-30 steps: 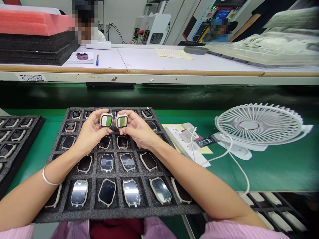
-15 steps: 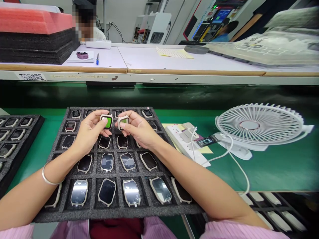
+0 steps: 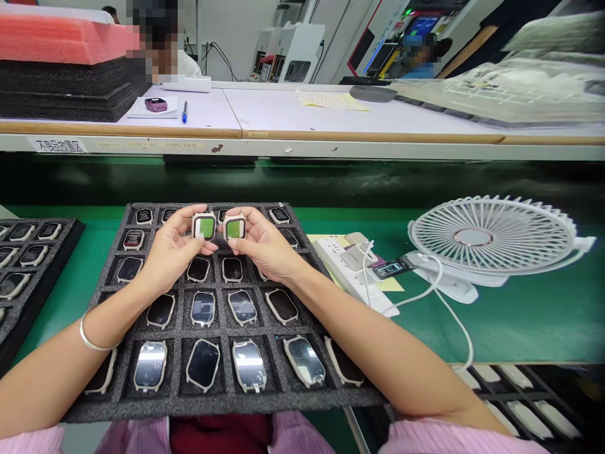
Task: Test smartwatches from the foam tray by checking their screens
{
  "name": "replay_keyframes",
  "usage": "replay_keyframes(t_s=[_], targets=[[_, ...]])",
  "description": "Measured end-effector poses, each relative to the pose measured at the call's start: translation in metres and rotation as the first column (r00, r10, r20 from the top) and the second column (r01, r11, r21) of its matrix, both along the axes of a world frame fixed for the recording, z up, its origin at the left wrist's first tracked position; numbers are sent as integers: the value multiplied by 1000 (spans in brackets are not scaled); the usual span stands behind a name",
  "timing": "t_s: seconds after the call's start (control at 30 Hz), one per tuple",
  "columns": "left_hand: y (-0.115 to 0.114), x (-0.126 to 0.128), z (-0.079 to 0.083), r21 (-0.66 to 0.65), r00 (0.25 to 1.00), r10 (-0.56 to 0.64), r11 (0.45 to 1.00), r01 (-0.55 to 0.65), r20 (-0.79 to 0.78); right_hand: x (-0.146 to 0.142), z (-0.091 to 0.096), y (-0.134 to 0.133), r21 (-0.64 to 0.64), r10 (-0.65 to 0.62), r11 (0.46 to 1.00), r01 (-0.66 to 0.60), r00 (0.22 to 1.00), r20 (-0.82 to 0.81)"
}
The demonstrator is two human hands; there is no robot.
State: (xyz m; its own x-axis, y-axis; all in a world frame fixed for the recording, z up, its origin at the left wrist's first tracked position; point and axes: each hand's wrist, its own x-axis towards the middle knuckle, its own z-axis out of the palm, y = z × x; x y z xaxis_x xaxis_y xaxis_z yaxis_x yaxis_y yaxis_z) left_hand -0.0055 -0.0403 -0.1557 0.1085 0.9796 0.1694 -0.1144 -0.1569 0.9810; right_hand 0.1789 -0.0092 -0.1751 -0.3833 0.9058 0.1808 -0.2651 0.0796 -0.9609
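My left hand (image 3: 177,244) grips a smartwatch case (image 3: 205,226) with a pale frame and a lit screen showing green and white. In my right hand (image 3: 259,243) is a second such watch (image 3: 234,227), its screen also lit green and white. Both are held side by side, a small gap apart, above the black foam tray (image 3: 198,403). Strapless watches with dark screens lie in the tray's square pockets, among them one near the front (image 3: 203,366). My hands and forearms hide some of the pockets.
Right of the tray are a white power strip (image 3: 352,271), a cabled small device (image 3: 390,269) and a white fan (image 3: 477,236). Another watch tray (image 3: 28,252) lies left. A shelf (image 3: 283,135) crosses behind, bearing foam stacks (image 3: 66,82) and a pen (image 3: 184,112). People are beyond it.
Both thumbs have slid down off the screens, so more of each display shows. The watches are turned more toward me, and their screens now show green with white.
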Motion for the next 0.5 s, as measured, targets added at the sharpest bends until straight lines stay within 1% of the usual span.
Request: replay_keyframes(t_s=[0.13, 0.3, 0.4, 0.5], targets=[[0, 1, 1, -29, 1000, -2, 1000, 3, 25, 1, 2, -1, -9, -7, 1000, 7, 1000, -7], [-1, -2, 3, -80, 1000, 20, 997, -20, 8, 2, 5, -3, -92, 27, 995, -28, 1000, -11], [0, -3, 2, -81, 999, 40, 996, -40, 10, 2, 5, -3, -107, 22, 994, -26, 999, -35], [0, -2, 1, -76, 999, 36, 997, -33, 31, 1, 4, -2, -114, 25, 993, -31, 998, -57]])
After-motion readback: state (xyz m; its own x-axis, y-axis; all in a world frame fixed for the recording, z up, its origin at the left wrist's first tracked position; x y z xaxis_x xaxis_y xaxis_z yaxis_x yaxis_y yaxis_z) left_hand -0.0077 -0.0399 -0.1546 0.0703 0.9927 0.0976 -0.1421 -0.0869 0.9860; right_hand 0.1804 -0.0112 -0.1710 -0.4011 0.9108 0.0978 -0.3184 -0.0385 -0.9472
